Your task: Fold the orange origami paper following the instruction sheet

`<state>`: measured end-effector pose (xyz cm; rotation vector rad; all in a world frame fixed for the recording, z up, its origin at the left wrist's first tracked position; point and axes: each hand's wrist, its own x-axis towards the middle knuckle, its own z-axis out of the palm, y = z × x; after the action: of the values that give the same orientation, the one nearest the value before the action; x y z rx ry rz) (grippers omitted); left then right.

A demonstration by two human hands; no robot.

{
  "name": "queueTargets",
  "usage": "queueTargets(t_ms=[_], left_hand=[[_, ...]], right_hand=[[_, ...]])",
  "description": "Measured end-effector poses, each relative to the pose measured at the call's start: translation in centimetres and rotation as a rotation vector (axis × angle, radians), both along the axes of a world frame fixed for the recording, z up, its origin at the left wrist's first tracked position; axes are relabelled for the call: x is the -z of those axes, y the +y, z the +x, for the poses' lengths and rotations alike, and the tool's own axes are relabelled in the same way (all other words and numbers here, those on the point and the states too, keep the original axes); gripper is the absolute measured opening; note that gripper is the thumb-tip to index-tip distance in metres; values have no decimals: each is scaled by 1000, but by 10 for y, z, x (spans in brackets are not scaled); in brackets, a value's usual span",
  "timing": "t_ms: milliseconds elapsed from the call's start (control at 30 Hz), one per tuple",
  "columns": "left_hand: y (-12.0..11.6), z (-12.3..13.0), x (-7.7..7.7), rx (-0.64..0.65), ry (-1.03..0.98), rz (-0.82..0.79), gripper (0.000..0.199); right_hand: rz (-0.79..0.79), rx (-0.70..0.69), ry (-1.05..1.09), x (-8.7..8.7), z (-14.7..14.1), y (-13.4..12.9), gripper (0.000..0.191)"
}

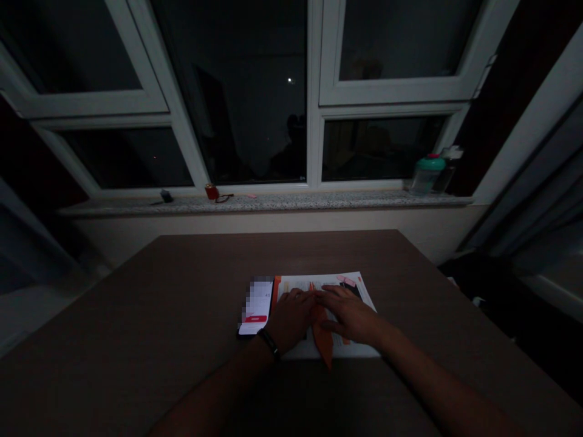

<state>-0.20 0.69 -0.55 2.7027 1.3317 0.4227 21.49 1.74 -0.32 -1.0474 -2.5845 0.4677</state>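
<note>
A folded piece of orange paper (pixel 323 345), narrow and pointed at its near end, lies on a printed sheet or booklet (pixel 362 350) on the table. My left hand (pixel 292 318) presses down on its left side, fingers bent over the upper part. From the right, my right hand (pixel 350 312) holds the same paper, fingertips meeting the left hand's and thumb lower on the fold. The paper's upper part is mostly hidden under my fingers. A dark band is on my left wrist.
A lit phone (pixel 256 308) lies against the booklet's left edge. A small pink item (pixel 346 281) is at its top right. Beyond the brown table (pixel 204 261), the windowsill (pixel 282 202) holds a green-lidded bottle (pixel 427 175), a clear bottle and a small red jar (pixel 212 192).
</note>
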Motion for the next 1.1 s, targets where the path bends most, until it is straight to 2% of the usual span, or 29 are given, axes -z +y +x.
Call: queueTargets(t_ms=[500,800,967,1100], left_hand=[[9,-7,2,76,-40,-35,41],[7,-12,-3,147,-86,-77,54],[7,-12,-2,121,-101,-106,63],[8,-12,-2,133,-114,-117,62]], right_hand=[[8,7,-10,1,-1,3,69],[76,-20,46,-10,-1,-5,42],[81,-22,36,-10,-1,-4,40],[57,-41,51,-8,-1,0,40]])
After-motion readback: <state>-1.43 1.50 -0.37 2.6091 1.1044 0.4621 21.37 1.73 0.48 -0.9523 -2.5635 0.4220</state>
